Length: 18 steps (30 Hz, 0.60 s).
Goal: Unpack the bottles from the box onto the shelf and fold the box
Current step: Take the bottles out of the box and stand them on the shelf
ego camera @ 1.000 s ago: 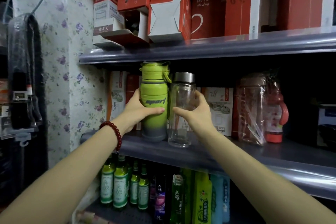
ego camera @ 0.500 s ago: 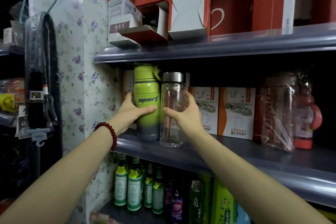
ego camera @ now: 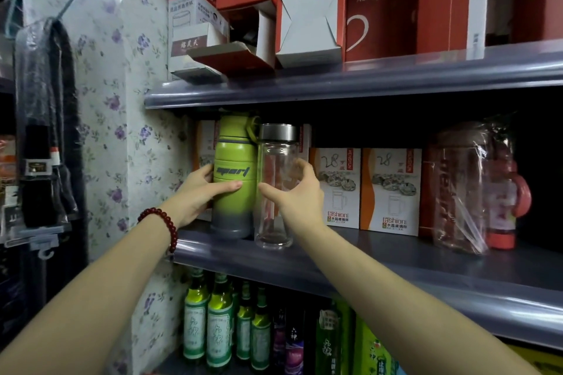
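Green bottle (ego camera: pixel 233 179): upright, grey base, near shelf (ego camera: pixel 396 271) front edge.
Glass bottle (ego camera: pixel 275 192): clear, metal cap, touching it.
Left hand (ego camera: pixel 198 192): wrapped around green bottle.
Right hand (ego camera: pixel 297 196): clasping glass bottle.

Middle shelf (ego camera: pixel 396 265), front left: sport bottle (ego camera: pixel 233 179) upright, glass bottle (ego camera: pixel 275 186) touching its right. Behind the glass bottle and to its right: cup boxes (ego camera: pixel 362 189). Further right: wrapped bottle (ego camera: pixel 457 189). Beneath the shelf: small bottles (ego camera: pixel 219 323).

Dim grey shelving unit (ego camera: pixel 350 87) stands against floral-papered wall (ego camera: pixel 122 100) at its left.
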### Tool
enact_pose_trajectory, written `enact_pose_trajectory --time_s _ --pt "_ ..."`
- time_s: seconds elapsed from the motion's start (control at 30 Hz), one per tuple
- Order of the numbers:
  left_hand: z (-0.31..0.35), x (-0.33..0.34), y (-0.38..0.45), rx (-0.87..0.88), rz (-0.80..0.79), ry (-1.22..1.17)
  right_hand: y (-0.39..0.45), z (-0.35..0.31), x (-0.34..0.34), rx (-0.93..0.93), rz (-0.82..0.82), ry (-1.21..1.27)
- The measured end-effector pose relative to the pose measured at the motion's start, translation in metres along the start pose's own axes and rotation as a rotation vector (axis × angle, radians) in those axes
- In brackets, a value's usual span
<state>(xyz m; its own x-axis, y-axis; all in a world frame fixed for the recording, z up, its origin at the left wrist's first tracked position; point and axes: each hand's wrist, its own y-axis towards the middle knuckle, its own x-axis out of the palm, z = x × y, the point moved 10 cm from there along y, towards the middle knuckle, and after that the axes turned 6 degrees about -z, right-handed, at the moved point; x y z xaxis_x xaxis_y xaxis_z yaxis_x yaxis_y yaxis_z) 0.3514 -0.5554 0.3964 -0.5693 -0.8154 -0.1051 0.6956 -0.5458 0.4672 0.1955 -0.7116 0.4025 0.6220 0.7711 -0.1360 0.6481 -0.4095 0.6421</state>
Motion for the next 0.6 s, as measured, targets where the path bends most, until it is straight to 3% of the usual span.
enact_pose_trajectory --time_s 0.27,0.47,0.6 --pt "-0.014 -0.016 -0.005 0.064 0.028 -0.038 0.002 0.008 0.018 0.032 -0.062 0.001" --pt "-0.014 -0.016 -0.011 0.071 0.104 0.197 -0.001 0.009 0.022 0.067 -0.092 -0.055" --pt "-0.017 -0.016 -0.019 -0.014 0.141 0.392 -0.004 0.006 0.026 0.091 -0.117 -0.140"
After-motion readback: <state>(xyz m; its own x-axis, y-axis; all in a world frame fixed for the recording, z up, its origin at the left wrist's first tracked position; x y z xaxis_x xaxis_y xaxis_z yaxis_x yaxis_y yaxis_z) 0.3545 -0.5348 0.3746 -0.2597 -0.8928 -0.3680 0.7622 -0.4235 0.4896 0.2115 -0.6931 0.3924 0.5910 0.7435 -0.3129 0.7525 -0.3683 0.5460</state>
